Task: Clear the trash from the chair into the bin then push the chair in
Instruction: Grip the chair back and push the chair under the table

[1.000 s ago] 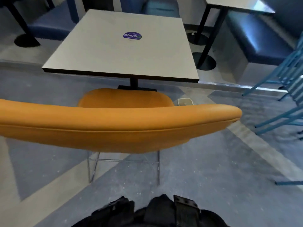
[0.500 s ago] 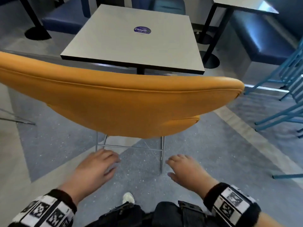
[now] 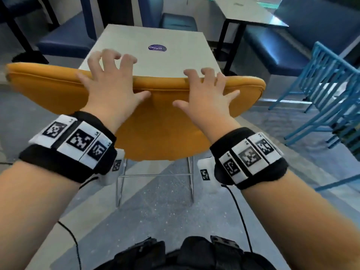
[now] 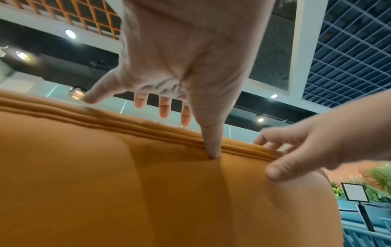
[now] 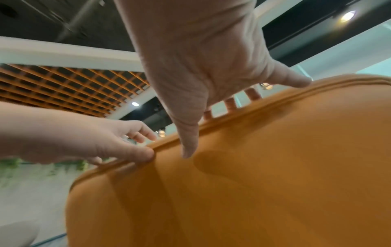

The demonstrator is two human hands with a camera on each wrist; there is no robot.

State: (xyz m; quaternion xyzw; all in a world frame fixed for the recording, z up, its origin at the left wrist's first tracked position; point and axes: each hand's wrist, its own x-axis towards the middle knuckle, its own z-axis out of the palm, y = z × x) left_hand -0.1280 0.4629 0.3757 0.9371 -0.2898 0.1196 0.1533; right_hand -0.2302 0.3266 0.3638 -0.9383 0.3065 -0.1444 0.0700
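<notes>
Both hands were spread at the top edge of the orange chair (image 3: 159, 121) backrest — the left hand (image 3: 109, 84) with fingers (image 3: 124, 61) apart and loosely bent above the rim, thumb pressed into the padding. The right hand (image 3: 208, 94) was laid beside it, fingers (image 3: 206, 72) splayed over the rim, nothing clamped. The chair was placed just before the grey desk (image 3: 175, 36) — a purple sticker (image 3: 157, 48) was seen on top.

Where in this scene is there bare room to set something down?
The table top is bare around its round sticker, beyond the chair back. It is crowded at the backrest's top edge, where the left hand and right hand reach.
</notes>
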